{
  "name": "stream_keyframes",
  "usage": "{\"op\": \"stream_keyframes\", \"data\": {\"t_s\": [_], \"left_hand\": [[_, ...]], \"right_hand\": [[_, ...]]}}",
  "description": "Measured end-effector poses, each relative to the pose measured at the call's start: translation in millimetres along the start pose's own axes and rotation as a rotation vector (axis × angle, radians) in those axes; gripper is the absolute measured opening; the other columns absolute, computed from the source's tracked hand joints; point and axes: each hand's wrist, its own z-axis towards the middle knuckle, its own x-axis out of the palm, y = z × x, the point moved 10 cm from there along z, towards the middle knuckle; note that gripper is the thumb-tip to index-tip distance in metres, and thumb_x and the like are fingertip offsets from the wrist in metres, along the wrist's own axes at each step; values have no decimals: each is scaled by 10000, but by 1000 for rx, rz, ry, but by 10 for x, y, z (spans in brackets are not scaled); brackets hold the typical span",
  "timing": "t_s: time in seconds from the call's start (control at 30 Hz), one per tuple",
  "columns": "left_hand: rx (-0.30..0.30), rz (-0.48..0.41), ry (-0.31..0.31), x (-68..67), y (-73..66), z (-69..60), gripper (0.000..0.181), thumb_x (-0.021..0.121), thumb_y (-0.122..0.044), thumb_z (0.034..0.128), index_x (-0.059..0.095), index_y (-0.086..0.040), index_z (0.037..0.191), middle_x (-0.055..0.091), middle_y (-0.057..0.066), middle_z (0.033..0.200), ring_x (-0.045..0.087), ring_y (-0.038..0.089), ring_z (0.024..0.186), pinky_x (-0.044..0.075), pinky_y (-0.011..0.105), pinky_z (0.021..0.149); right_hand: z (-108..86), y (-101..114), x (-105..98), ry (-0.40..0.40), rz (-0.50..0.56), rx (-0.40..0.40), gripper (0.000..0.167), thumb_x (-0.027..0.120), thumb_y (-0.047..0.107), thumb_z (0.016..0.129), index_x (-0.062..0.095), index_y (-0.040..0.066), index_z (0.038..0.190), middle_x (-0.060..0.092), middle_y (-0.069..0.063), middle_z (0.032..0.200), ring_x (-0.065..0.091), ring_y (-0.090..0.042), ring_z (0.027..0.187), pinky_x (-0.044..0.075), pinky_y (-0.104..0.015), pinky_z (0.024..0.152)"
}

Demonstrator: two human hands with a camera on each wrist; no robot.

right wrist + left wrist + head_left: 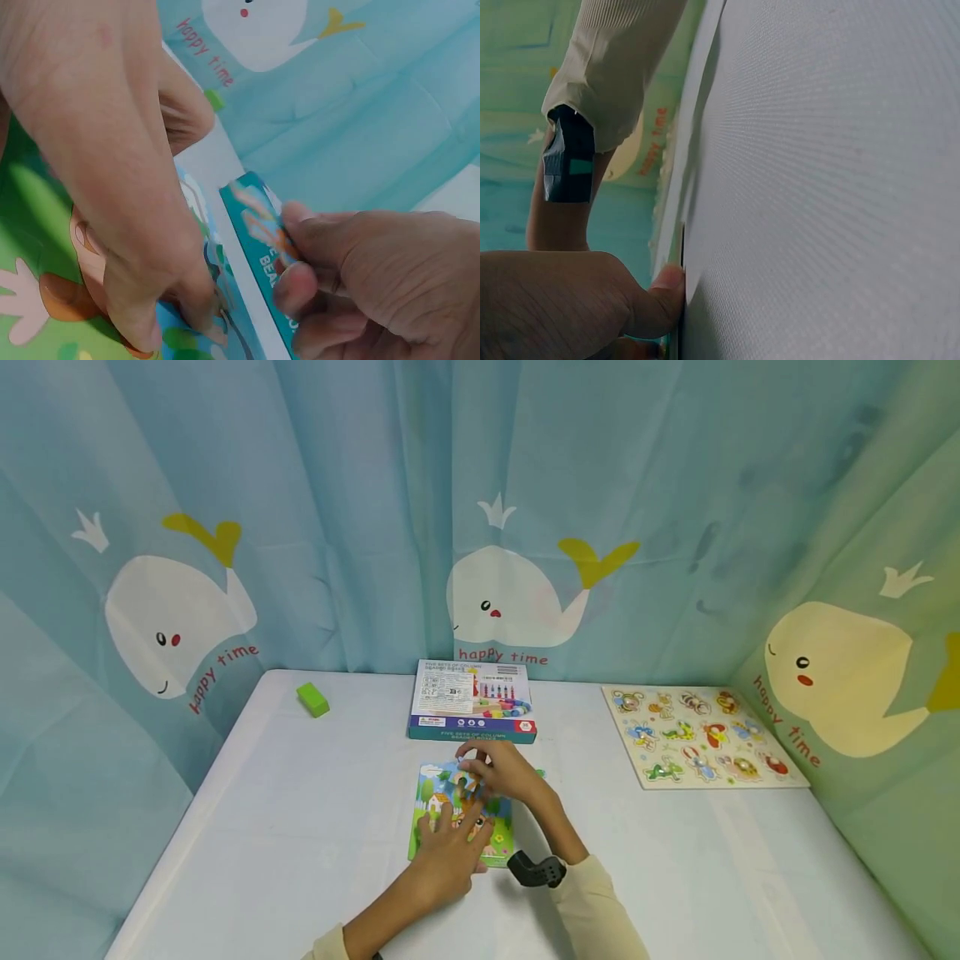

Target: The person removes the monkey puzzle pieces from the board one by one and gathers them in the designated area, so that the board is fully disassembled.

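cream sleeves [600, 910] nearest us at the bottom, black strap [536, 870] round the right wrist! left hand [447, 852] spread wide, fingers splayed and resting on the picture puzzle [504, 839], its thumb at the near edge. right hand [506, 768] nearly closed, thumb and fingers pinching a small puzzle piece [262, 221], blurred, orange and pale, up over the puzzle's far side. and that puzzle lies flat near the middle of the white table [300, 843], just in front of the box [472, 702]. over on the left, a green block [312, 700]; off to the right, a flat bug board [697, 739]; behind it all, blue whale curtains [375, 527]
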Motion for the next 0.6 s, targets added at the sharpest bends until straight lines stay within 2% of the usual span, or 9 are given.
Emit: {"op": "stream_keyframes", "data": {"t_s": [0.1, 0.2, 0.33, 0.4, 0.47, 0.6], "left_hand": [[6, 6, -17, -19, -10, -8, 600, 691, -394, 886, 483, -217, 1420, 346, 38, 1565, 409, 407, 1288, 423, 632, 908], [7, 10, -27, -29, -10, -13, 611, 707, -386, 873, 491, -215, 1419, 344, 43, 1569, 413, 400, 1279, 424, 629, 905], [1, 10, -35, -43, -8, -10, 608, 697, -389, 877, 494, -217, 1423, 304, 33, 1591, 418, 398, 1274, 427, 620, 893], [-1, 9, -41, -50, -7, -9, 601, 687, -393, 883, 493, -216, 1424, 281, 26, 1601, 420, 402, 1278, 426, 617, 887], [0, 3, -44, -52, -9, -13, 599, 685, -389, 885, 494, -212, 1424, 270, 27, 1606, 420, 411, 1285, 424, 623, 893], [1, -20, -37, -38, -4, -18, 596, 679, -377, 892, 489, -201, 1429, 265, 39, 1609, 411, 429, 1302, 414, 644, 914]], "right_hand": [[-20, -29, -21, 10, 93, 2, 276, 600, 124, 969, 626, 11, 1220, 621, -94, 816, 640, -219, 536, 533, -275, 524], [-46, -52, -40, 20, 149, 11, 331, 573, 71, 976, 574, -6, 1299, 612, -163, 952, 690, -289, 648, 566, -303, 559], [-96, -73, -124, -9, 147, -3, 359, 552, 63, 985, 558, 20, 1342, 636, -199, 1105, 665, -258, 695, 543, -257, 577], [-122, -81, -198, -50, 126, -30, 354, 564, 78, 981, 573, 23, 1331, 666, -185, 1098, 633, -217, 691, 514, -237, 595], [-155, -130, -273, -97, 124, -21, 338, 593, 103, 969, 600, 29, 1298, 674, -154, 1011, 597, -184, 690, 484, -229, 603], [-244, -267, -416, -188, 170, 33, 286, 642, 135, 942, 640, -11, 1188, 663, -133, 896, 626, -254, 757, 486, -234, 645]]}}
